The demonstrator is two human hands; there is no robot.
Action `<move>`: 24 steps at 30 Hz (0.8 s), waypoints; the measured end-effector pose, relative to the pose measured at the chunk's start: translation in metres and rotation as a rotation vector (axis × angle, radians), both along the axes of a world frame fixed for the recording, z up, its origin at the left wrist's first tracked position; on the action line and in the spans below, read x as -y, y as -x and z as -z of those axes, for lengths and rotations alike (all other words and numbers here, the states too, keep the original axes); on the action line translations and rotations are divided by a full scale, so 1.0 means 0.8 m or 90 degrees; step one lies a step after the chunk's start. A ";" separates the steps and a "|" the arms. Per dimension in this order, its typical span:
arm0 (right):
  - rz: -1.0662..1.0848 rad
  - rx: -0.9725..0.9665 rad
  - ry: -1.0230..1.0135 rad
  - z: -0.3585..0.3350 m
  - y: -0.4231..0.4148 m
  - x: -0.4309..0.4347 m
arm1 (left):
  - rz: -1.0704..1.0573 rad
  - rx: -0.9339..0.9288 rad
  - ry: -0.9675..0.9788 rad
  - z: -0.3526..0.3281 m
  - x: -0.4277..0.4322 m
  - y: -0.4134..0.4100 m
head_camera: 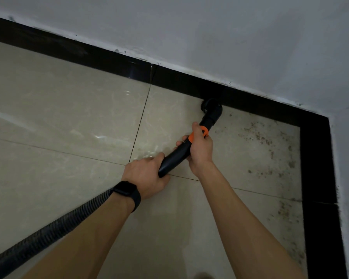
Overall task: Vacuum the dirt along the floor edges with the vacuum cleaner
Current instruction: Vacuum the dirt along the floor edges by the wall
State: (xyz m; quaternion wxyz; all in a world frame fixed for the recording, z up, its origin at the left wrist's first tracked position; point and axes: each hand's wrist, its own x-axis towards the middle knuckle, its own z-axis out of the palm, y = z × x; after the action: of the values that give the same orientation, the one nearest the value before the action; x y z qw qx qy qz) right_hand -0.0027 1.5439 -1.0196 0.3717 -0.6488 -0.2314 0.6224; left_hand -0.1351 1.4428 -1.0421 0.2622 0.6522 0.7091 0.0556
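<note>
A black vacuum wand (174,158) with an orange collar (198,134) runs from my hands up to a round black brush head (211,106). The brush head touches the floor right against the black skirting (109,59). My left hand (147,174) grips the wand's lower end, where the ribbed black hose (48,232) joins it. Higher up, my right hand (200,148) grips the wand at the orange collar. Brown specks of dirt (258,137) lie on the beige tiles to the right of the brush, toward the corner.
Black skirting runs along the far wall and turns down the right side (318,178), forming a corner at upper right. More dirt (288,214) lies along the right edge. A grey-white wall (210,33) rises behind. Beige tiles (58,117) spread out to the left.
</note>
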 end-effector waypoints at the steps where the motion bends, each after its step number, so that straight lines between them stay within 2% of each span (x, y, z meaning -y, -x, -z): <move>1: -0.004 -0.003 0.000 0.000 0.003 -0.001 | -0.008 -0.001 -0.004 0.000 0.000 0.001; 11: -0.039 -0.007 0.025 0.001 0.053 0.022 | -0.034 0.028 0.020 -0.011 0.032 0.048; 20: 0.081 -0.016 0.070 0.001 0.025 0.144 | 0.119 -0.009 0.068 -0.011 0.112 0.056; 24: 0.113 -0.011 0.080 -0.003 0.004 0.164 | 0.158 -0.009 0.065 -0.012 0.125 0.041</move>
State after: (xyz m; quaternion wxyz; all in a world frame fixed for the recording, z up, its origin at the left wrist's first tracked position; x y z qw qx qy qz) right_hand -0.0060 1.4124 -1.0170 0.3861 -0.6836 -0.1303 0.6055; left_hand -0.1676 1.3426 -1.0328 0.2947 0.7211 0.6267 -0.0183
